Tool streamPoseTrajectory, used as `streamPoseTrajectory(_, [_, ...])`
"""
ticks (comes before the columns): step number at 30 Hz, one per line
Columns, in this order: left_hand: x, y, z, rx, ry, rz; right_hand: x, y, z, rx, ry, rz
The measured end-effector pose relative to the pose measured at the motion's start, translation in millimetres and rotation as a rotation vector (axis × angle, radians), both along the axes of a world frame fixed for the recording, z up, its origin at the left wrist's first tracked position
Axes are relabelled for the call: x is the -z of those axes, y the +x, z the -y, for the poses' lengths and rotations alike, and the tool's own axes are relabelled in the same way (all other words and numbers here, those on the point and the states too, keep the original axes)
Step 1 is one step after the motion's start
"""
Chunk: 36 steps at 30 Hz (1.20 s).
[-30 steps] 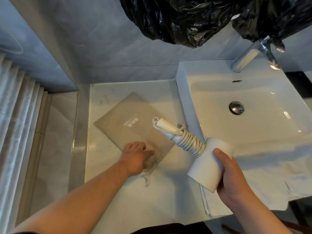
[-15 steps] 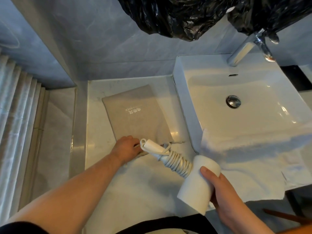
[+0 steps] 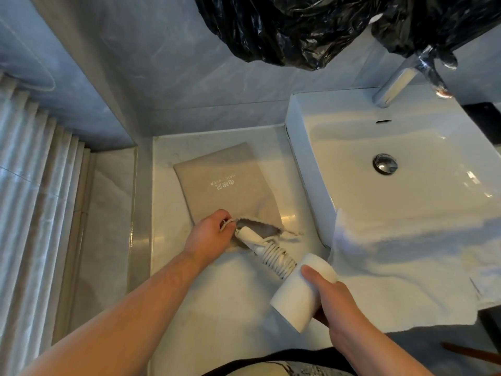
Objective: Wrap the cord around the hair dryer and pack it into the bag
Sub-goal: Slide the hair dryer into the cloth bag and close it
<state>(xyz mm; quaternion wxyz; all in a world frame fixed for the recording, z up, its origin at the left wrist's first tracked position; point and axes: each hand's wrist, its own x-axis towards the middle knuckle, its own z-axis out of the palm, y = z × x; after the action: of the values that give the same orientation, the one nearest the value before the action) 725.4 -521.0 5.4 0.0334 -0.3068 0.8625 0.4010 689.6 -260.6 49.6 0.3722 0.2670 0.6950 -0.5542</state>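
A beige drawstring bag [image 3: 230, 185] lies flat on the white counter, its mouth facing me and pulled open. My left hand [image 3: 207, 236] pinches the bag's near rim and drawstring, holding the mouth apart. The white hair dryer [image 3: 301, 291] has its cord [image 3: 278, 257] coiled tightly round the handle. My right hand [image 3: 336, 302] grips the dryer's barrel. The handle tip with the plug sits just at the bag's opening, pointing into it.
A white square sink [image 3: 393, 164] with a chrome tap [image 3: 401, 77] stands right of the bag. A white towel [image 3: 406, 267] drapes over the sink's front edge. Black plastic [image 3: 311, 25] hangs overhead. A grey wall and a ledge bound the counter [image 3: 217, 294] on the left.
My left hand has taken the bag's rim and pulled its mouth open. My right hand has brought the dryer forward so the handle tip reaches the opening.
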Motion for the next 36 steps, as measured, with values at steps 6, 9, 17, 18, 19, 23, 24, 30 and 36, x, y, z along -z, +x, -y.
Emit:
streamPoseTrajectory(6, [0.7, 2.8, -8.7, 0.172, -0.117, -0.067, 15.0, -3.0, 30.8, 0.054, -0.034, 0.042])
streamPoseTrajectory(9, [1.4, 1.6, -11.2, 0.209, -0.101, -0.05, 28.4, -2.8, 47.4, 0.046, -0.023, 0.059])
streamPoseTrajectory(17, [6.5, 4.8, -7.9, 0.274, -0.043, -0.004, 49.6, -15.1, 88.1, 0.066, -0.104, 0.101])
streamPoseTrajectory(18, [8.0, 7.2, -7.1, 0.26, -0.028, 0.0, 52.5, -16.5, 91.4, 0.07, -0.108, 0.101])
streamPoseTrajectory(19, [9.4, 9.6, -6.7, 0.239, -0.016, 0.008, 55.7, -17.8, 93.7, 0.068, -0.105, 0.101])
streamPoseTrajectory(23, [14.5, 16.8, -9.0, 0.198, -0.01, 0.009, 60.2, -22.4, 97.4, 0.014, -0.146, 0.136])
streamPoseTrajectory(24, [15.6, 18.4, -10.4, 0.204, -0.011, -0.001, 61.5, -24.0, 95.3, -0.01, -0.162, 0.159])
streamPoseTrajectory(30, [18.1, 45.8, -36.3, -0.19, -0.012, 0.025, 57.9, -54.8, 59.8, -0.307, 0.155, -0.107])
streamPoseTrajectory(36, [21.1, 67.1, -71.6, -0.297, 0.355, 0.185, 43.6, -93.8, 63.0, -1.238, 0.241, -0.422])
